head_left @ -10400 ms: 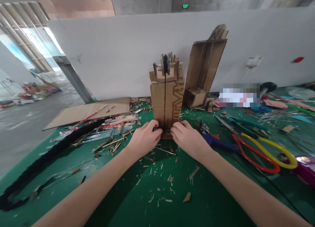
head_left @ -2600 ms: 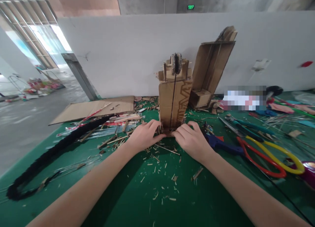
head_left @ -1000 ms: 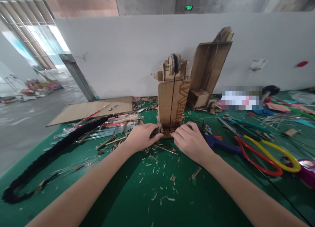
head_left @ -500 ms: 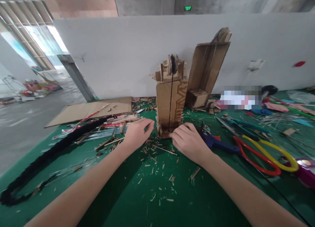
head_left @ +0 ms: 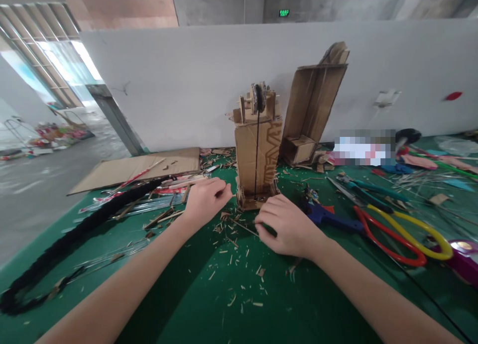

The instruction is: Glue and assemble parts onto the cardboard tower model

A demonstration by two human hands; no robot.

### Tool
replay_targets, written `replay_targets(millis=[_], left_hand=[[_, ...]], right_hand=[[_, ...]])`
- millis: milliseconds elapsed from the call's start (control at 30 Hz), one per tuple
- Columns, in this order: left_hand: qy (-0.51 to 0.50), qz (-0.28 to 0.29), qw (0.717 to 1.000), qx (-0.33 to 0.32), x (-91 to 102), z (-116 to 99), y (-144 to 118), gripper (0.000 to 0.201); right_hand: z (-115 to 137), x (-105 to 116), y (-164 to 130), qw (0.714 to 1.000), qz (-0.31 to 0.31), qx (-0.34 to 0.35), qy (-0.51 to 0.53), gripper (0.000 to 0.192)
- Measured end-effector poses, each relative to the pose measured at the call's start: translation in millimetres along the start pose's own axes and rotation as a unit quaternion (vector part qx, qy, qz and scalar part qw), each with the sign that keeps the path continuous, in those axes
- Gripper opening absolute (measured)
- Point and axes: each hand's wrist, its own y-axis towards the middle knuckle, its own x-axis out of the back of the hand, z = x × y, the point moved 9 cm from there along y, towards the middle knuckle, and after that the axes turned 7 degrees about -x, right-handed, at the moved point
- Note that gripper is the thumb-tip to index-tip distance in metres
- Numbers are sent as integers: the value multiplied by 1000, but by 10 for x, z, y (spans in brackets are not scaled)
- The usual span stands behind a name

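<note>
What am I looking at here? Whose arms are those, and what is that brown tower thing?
The camera sits on a person's head, so you see their own two bare arms reaching forward. The left hand and the right hand hover just in front of a cardboard tower with a small wheel on top and a black string hanging down its front. Neither hand clearly holds anything. It all stands on a green table covered in little wood chips. To the right lie red and yellow scissors; to the left lie a thick black braid and a flat cardboard sheet.
</note>
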Motion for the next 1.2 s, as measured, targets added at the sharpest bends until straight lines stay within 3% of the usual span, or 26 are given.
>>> replay_targets(millis=[167,267,400,533,633,767,867,1000,1100,1200], left_hand=[[2,47,999,11,-41,70,9,44],[-14,64,997,46,-73,186,0,36],[-44,77,994,61,-124,271,-13,32],[-4,52,998,47,-73,251,1,26],[31,50,998,20,-41,183,20,38],[29,88,996,-13,-85,117,22,47],[26,94,995,4,-78,149,21,47],[14,86,995,49,-43,239,29,32],[5,124,992,38,-119,243,22,29],[11,160,987,30,-205,256,-5,45]], right_hand=[[-332,172,5,991,-82,-95,-55,15],[-418,161,7,985,-86,-108,-99,18],[-446,104,6,984,-72,-107,-122,16],[-469,125,3,981,-88,-117,-126,13],[-461,107,18,982,-81,-115,-129,12],[-443,73,34,983,-74,-109,-131,14],[-441,53,41,983,-77,-104,-129,16],[-418,38,49,989,-69,-83,-105,18],[-412,143,33,989,-82,-91,-80,16],[-359,220,12,990,-61,-89,-92,12]])
